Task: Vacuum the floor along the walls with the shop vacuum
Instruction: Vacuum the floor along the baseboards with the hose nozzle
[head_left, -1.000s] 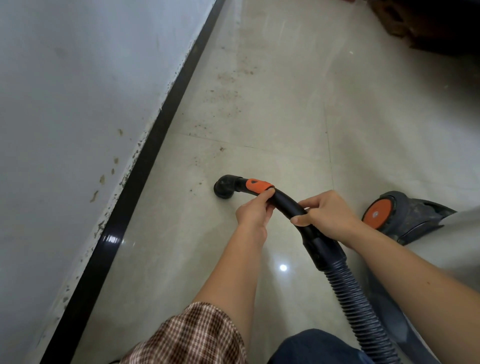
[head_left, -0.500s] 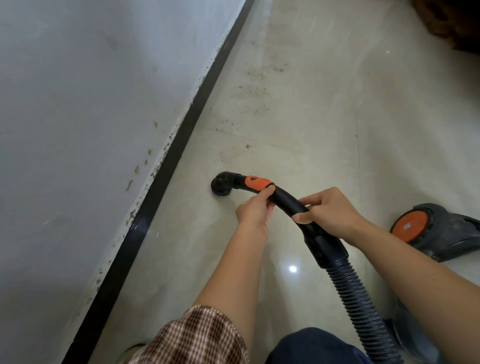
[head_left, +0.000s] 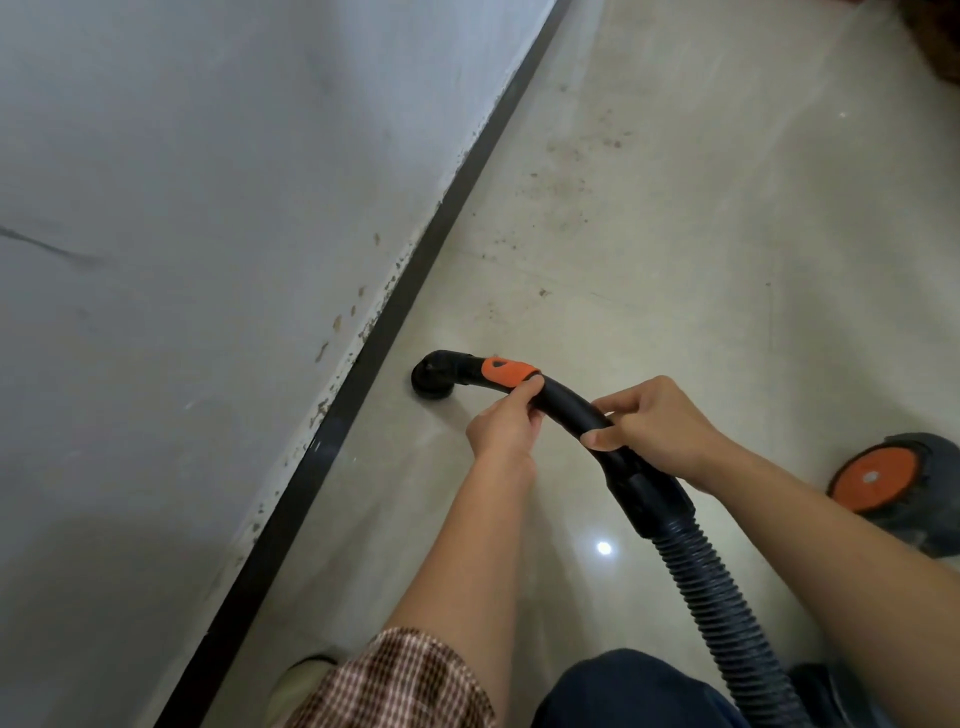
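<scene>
Currently: nozzle (head_left: 431, 382) sits on the floor (head_left: 701, 270), just beside the black skirting (head_left: 363, 376), at 10 o'clock from the hands. Left hand (head_left: 506, 423) curls round the bent tube (head_left: 569, 401) right behind its orange collar (head_left: 506, 373). Right hand (head_left: 660, 431) wraps the same tube just above the cuff (head_left: 649, 493) where the ribbed hose (head_left: 727, 613) joins.

Judgement: tube is stiff, light, smooth plastic and steers well from these two holds. Hose is soft and springy, a poor grip, and likely drags. Vacuum (head_left: 904, 483) at 3 o'clock, wheeled, should trail. Grit (head_left: 576, 150) lies at 12 o'clock near the wall (head_left: 208, 208).
</scene>
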